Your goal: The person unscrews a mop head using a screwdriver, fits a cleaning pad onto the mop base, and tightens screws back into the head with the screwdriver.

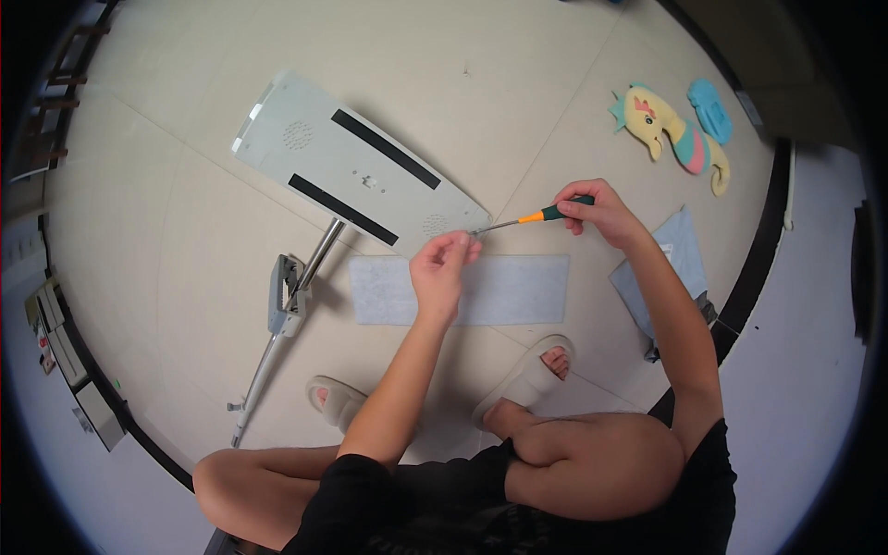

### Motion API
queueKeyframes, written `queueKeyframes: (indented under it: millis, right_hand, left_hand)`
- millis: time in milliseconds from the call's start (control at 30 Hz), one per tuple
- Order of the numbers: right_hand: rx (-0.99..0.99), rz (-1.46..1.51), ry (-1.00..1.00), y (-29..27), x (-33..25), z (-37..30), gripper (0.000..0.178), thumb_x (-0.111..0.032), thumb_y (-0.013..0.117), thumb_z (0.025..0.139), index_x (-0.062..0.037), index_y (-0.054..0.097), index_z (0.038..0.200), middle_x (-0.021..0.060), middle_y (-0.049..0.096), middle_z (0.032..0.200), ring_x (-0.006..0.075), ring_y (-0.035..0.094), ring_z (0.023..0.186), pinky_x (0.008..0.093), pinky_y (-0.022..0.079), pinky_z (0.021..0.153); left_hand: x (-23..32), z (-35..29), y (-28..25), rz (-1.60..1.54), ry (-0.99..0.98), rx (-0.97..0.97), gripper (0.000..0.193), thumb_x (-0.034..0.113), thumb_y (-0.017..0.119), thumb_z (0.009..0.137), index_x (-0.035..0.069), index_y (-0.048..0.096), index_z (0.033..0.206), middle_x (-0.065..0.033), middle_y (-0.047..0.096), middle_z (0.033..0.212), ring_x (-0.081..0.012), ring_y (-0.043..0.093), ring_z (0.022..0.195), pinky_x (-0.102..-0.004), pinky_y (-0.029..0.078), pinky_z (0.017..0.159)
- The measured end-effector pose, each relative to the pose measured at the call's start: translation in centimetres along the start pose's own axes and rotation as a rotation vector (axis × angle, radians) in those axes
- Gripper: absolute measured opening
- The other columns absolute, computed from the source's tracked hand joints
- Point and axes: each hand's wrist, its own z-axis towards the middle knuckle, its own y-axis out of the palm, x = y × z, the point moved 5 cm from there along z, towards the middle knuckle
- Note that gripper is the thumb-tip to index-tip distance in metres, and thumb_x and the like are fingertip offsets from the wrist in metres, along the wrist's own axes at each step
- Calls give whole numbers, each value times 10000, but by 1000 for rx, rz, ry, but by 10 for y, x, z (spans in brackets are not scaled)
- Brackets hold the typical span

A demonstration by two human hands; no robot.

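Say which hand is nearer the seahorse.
Right. The right hand is below-left of the seahorse in view; the left hand is farther left and lower, by the panel.

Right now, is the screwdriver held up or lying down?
Held up: the right hand grips the screwdriver, its shaft pointing toward the left hand.

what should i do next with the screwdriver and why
Probably check the screwdriver's tip is lined up before turning it: the right hand grips the handle, the shaft slants toward the left hand's fingertips by the panel's right end, and whether the tip is seated can't be made out.
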Motion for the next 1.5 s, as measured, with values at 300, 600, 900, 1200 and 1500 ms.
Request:
queueKeyframes:
  millis: [300, 600, 900, 1200, 1500]
  right_hand:
    - [302, 106, -66, -77, 22, -22, 186, -203, 701, 967, -19, 694, 990, 43, 638, 759, 122, 591, 655, 269, 481, 609]
    - [277, 287, -146, -65, 30, -15, 215, -220, 670, 996, -8, 674, 1033, 54, 626, 770, 123, 575, 656, 264, 474, 604]
    - [229, 299, -127, -53, 30, -8, 196, -208, 668, 992, -13, 686, 989, 45, 630, 752, 116, 572, 629, 251, 467, 592]
    - [256, -150, -99, -23, -7, -16, 114, -75, 765, 905, -24, 713, 993, -5, 635, 770, 71, 559, 657, 231, 453, 583]
    - [222, -443, -358, 16, -27, -14, 153, -56, 764, 844, -26, 697, 979, -2, 645, 762, 67, 576, 669, 228, 469, 617]
  left_hand:
    - [14, 18, 81, 1189, 1010, -101, 63, 144, 784, 769, 154, 738, 812, -9, 678, 844, -253, 602, 840, -412, 468, 782]
    - [-55, 41, 98, 1588, 1004, -244, 50, 197, 719, 811, 146, 721, 815, -3, 680, 886, -236, 580, 990, -446, 412, 915]
    - [-11, 17, 72, 1324, 906, -85, 108, 180, 747, 817, 156, 712, 917, -16, 680, 981, -257, 594, 1005, -445, 402, 914]
    - [6, 4, -90, 470, 522, 773, 469, 214, 735, 906, 51, 482, 1265, -67, 567, 988, -218, 535, 911, -386, 448, 912]
    - [-31, 25, -58, -231, -59, 172, 432, 214, 682, 1007, 23, 532, 1365, -102, 642, 1300, -206, 630, 1159, -352, 501, 1006]
